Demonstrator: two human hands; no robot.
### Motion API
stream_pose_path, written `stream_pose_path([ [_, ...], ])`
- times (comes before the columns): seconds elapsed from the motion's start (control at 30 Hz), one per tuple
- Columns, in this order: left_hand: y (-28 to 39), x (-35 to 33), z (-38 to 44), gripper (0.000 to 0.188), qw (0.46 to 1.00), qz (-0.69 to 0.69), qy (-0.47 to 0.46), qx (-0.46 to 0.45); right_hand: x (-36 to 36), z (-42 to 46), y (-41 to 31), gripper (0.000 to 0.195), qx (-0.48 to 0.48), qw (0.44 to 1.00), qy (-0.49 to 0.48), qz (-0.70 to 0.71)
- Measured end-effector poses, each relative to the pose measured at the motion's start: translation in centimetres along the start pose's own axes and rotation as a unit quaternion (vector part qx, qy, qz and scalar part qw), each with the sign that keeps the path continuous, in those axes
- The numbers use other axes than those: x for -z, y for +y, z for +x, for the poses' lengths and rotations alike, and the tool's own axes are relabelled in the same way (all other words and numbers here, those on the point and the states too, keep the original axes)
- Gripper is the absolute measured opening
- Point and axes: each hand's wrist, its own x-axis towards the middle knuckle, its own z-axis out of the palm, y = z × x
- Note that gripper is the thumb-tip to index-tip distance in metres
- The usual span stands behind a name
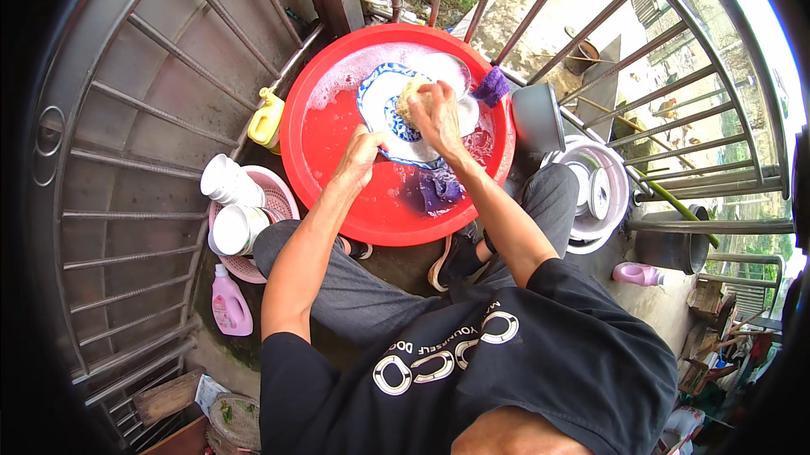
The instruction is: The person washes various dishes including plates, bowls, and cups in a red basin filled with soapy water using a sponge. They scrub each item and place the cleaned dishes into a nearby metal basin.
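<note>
My left hand grips the near left rim of a blue-and-white patterned plate, its thumb lying on the upper face. Pressed against the middle of that plate is a tan, fibrous scrubber, held under the fingers of my right hand. Both hands are over a large red plastic basin of soapy water. Behind my right hand, white dishes sit in the foam. A dark purple cloth lies partly sunk near the basin's front. Another purple cloth hangs over the right rim.
Left of the basin stand a yellow jug, a pink basket with stacked white bowls, and a pink detergent bottle. To the right are a grey pot and a white basin holding plates. Metal railings enclose the far and side edges.
</note>
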Motion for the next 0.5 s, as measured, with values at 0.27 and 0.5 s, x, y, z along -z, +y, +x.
stream_pose_path([
  [0.27,0.9,0.8,0.1,0.031,0.998,-0.026,-0.046,0.03,-0.5,1.4,-6.8,0.03,0.168,0.968,-0.075,0.171],
  [0.5,3.1,1.8,0.1,0.023,0.993,-0.03,0.057,-0.095,6.4,-0.2,-2.7,0.021,0.27,0.944,-0.189,0.008],
])
